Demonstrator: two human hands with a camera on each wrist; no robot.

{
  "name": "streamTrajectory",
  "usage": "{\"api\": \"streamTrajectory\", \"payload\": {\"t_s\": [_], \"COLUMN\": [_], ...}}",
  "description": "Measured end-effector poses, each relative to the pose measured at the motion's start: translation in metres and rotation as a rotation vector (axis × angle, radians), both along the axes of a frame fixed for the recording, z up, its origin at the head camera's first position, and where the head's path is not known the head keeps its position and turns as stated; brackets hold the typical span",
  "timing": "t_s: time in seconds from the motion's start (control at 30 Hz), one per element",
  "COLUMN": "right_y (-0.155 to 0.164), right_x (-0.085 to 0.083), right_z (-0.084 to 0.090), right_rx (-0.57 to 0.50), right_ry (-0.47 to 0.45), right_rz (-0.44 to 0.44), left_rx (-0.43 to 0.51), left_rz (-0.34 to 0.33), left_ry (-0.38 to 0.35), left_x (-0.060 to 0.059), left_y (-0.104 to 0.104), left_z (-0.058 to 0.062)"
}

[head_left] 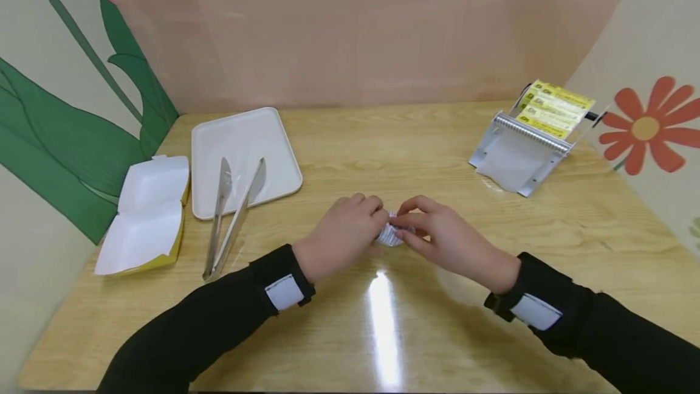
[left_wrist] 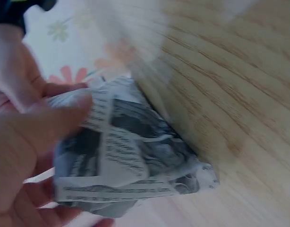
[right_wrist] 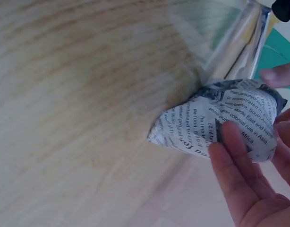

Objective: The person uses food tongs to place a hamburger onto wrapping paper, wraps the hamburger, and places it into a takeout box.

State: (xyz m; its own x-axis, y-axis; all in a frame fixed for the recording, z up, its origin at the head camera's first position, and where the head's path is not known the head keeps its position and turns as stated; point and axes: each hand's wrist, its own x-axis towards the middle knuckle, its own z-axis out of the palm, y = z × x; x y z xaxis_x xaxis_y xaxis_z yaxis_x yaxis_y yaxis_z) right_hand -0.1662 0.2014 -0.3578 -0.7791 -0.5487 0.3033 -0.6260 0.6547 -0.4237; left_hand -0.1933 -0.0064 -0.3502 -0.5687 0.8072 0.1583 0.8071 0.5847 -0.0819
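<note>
Pinching from both sides, the left hand (head_left: 344, 230) and right hand (head_left: 445, 239) hold a small newsprint-wrapped bundle (head_left: 391, 233) between curled fingertips in the head view, while beyond the left fingers metal tongs (head_left: 232, 217) lie half on a white tray (head_left: 243, 160), beside an open paper box (head_left: 147, 214). Left wrist view shows the crumpled printed paper (left_wrist: 131, 156) under the thumb (left_wrist: 46, 123), blurred. Right wrist view shows fingers (right_wrist: 230, 161) lying against the wrap (right_wrist: 216, 123), just above the wooden table (right_wrist: 79, 94).

The small packet wrapped in newsprint-patterned paper (right_wrist: 220, 125), held between the left hand (head_left: 341, 235) and the right hand (head_left: 445, 237), carries black English print. In the right wrist view a few scraps can be read: "colonial rule in", "East and", "Africa", "Asia". In the left wrist view the print is too blurred to read. The yellow labels on the roll in the dispenser (head_left: 552, 109) bear dark marks too small to make out.
</note>
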Motion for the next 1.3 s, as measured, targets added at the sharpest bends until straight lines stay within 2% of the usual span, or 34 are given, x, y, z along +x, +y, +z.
{"api": "streamTrajectory", "payload": {"t_s": [0.1, 0.2, 0.3, 0.4, 0.57, 0.7, 0.87, 0.93, 0.97, 1.03, 1.1, 1.17, 1.23, 1.3], "right_y": [-0.001, -0.003, -0.005, -0.006, -0.017, -0.026, -0.028, -0.028, -0.027, -0.027, -0.027, -0.028, -0.029, -0.031], "right_x": [0.000, 0.001, 0.000, -0.004, -0.014, -0.022, -0.034, -0.038, -0.039, -0.042, -0.044, -0.045, -0.047, -0.047], "right_z": [-0.007, -0.015, -0.019, -0.015, -0.008, -0.009, -0.008, -0.006, -0.006, -0.005, -0.004, -0.003, -0.003, -0.004], "right_rx": [-0.011, 0.007, 0.040, 0.069, 0.139, 0.178, 0.189, 0.188, 0.189, 0.200, 0.212, 0.223, 0.230, 0.233], "right_ry": [0.001, 0.004, 0.004, 0.004, -0.008, -0.019, -0.113, -0.171, -0.195, -0.224, -0.243, -0.253, -0.266, -0.274], "right_rz": [0.024, 0.060, 0.086, 0.088, 0.051, 0.012, 0.016, 0.019, 0.021, 0.020, 0.014, 0.005, -0.008, -0.016], "left_rx": [0.101, 0.131, 0.102, 0.102, 0.113, 0.166, 0.267, 0.305, 0.323, 0.355, 0.371, 0.354, 0.303, 0.257], "left_rz": [0.014, 0.044, 0.060, 0.049, 0.059, 0.074, 0.087, 0.109, 0.119, 0.157, 0.223, 0.303, 0.371, 0.389], "left_ry": [-0.161, -0.247, -0.239, -0.218, -0.238, -0.308, -0.514, -0.597, -0.615, -0.623, -0.593, -0.576, -0.602, -0.658], "left_x": [-0.002, -0.004, -0.008, -0.014, -0.018, -0.019, -0.027, -0.030, -0.032, -0.034, -0.035, -0.037, -0.037, -0.038], "left_y": [-0.004, -0.006, -0.007, -0.006, -0.003, -0.003, -0.008, -0.012, -0.015, -0.020, -0.025, -0.029, -0.032, -0.032], "left_z": [0.000, -0.005, -0.009, -0.013, -0.014, -0.014, -0.011, -0.008, -0.006, -0.003, 0.000, 0.000, -0.003, -0.007]}}
